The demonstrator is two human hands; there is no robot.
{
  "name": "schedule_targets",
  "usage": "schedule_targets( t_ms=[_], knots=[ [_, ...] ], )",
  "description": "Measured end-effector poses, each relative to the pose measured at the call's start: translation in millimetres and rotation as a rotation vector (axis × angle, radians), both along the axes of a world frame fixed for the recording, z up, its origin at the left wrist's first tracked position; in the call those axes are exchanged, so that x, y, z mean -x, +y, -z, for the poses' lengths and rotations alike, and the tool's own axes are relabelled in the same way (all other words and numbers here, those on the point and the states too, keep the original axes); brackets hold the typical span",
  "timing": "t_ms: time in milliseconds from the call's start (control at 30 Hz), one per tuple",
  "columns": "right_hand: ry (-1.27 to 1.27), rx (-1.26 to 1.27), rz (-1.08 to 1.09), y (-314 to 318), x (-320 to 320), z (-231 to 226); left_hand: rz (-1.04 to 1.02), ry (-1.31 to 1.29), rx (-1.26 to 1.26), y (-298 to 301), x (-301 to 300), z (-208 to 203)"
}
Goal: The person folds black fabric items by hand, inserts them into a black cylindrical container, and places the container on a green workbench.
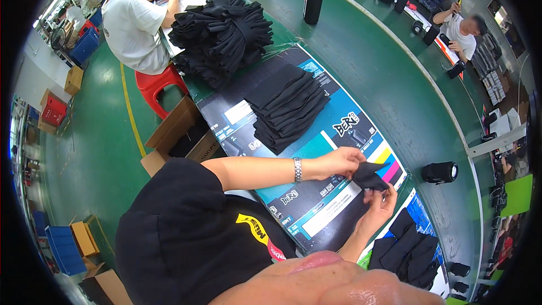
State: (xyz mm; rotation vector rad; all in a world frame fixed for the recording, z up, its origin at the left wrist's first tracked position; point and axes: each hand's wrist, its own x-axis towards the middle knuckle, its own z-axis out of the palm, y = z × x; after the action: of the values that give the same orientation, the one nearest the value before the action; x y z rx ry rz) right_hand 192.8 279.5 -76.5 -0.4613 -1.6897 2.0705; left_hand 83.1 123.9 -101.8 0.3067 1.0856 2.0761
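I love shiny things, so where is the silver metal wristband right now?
In the head view, the silver metal wristband is just right of and below the middle, around the wrist of the left hand, which holds a small black fabric piece.

Bright, even light leaves both hands fairly sharp; the floor, well left of them, shines. Far right, a head is blurred; outer edges bend into black.

We see bold lettering repeated across printed board, fine lines of text on its white panel, wording on shirt's yellow-and-pink print, dark characters on carton.
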Motion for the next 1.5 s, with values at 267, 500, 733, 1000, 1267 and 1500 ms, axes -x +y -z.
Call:
schedule_targets(
  t_ms=[267,500,733,1000,1267,1500],
  knots=[
    [0.035,-0.373,-0.113,-15,8,8,-0.071,0.255,0.087,6,-10,-3],
    [0.006,-0.282,-0.111,-32,6,-20,-0.099,0.341,0.163,4,-19,-14],
    [0.072,-0.498,-0.139,-21,6,-13,-0.231,0.175,-0.092,10,-16,-8],
    [0.02,-0.809,-0.045,-17,6,-8,-0.106,-0.014,-0.045,2,-9,-6],
    [0.015,-0.963,-0.005,-5,7,-10,-0.041,-0.093,-0.216,5,-9,-5],
    [0.012,-0.363,0.21,6,16,3,0.218,0.104,-0.07,6,-14,-2]
  ],
)
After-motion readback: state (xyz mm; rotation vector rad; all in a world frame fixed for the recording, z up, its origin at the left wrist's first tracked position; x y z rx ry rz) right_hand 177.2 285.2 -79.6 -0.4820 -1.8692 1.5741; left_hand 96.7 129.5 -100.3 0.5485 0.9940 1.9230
